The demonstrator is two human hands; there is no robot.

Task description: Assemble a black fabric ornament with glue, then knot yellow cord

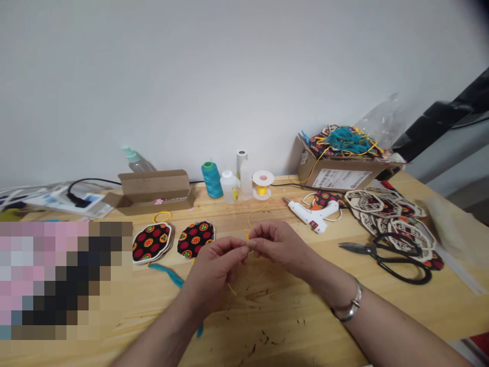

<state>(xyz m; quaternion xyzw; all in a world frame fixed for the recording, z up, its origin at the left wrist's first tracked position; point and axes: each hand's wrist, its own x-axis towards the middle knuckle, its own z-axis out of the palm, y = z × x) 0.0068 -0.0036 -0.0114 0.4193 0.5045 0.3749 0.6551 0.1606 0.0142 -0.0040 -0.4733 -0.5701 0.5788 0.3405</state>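
Observation:
My left hand (216,267) and my right hand (280,244) meet above the middle of the wooden table (290,316). Both pinch a thin yellow cord (247,235) between thumb and fingers. The cord runs back to a small spool of yellow cord (262,185) near the wall. A short end hangs below my left hand. A silver bracelet (349,306) sits on my right wrist. Two stacks of black patterned fabric pieces (194,238) lie just left of my hands, and a teal cord (168,274) lies in front of them.
A white glue gun (313,214) and black scissors (397,257) lie to the right, beside laser-cut wooden frames (397,219). A cardboard box of scraps (344,163) stands at the back right. A teal thread cone (211,179), small bottles (230,187) and a folded cardboard box (153,191) line the wall.

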